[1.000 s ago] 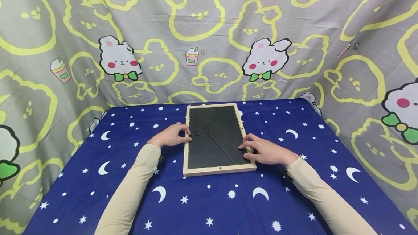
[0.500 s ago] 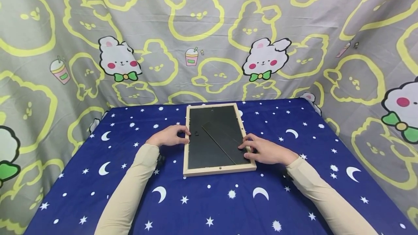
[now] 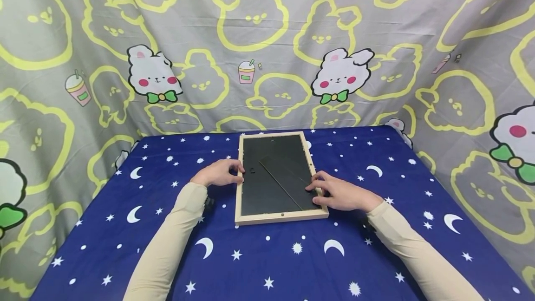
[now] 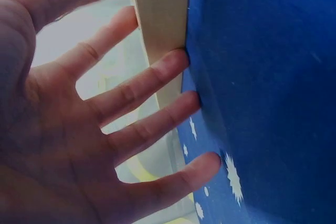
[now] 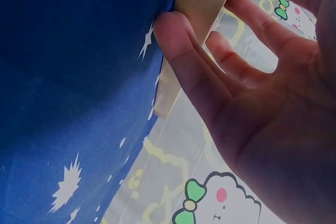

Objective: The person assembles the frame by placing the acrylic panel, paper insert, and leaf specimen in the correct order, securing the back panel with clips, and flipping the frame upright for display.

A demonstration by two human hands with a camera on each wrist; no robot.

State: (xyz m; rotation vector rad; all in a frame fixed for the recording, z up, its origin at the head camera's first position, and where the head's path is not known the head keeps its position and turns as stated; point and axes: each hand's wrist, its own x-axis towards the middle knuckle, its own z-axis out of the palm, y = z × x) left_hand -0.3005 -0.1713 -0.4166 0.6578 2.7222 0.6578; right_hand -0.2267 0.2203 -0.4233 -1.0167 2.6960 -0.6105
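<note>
A picture frame (image 3: 259, 219) with a pale wooden rim lies back up on the table, its black backing board (image 3: 267, 150) showing. Slantwise across the board runs the edge of a stand leg (image 3: 281, 186), and a small black hook (image 3: 252, 170) sits near the left side. My left hand (image 3: 219, 173) touches the rim's left side; in the left wrist view its fingers (image 4: 168, 64) are spread and nearly straight. At the lower right, my right hand (image 3: 342, 193) rests over the rim with fingertips on the board. One finger (image 5: 173, 30) meets the cloth beside the rim in the right wrist view.
Dark blue cloth (image 3: 146, 245) with white moons and stars covers the table. A grey curtain (image 3: 276, 31) printed with yellow outlines and white rabbits hangs behind it and on both sides. Small metal fasteners (image 3: 282, 214) show on the rim.
</note>
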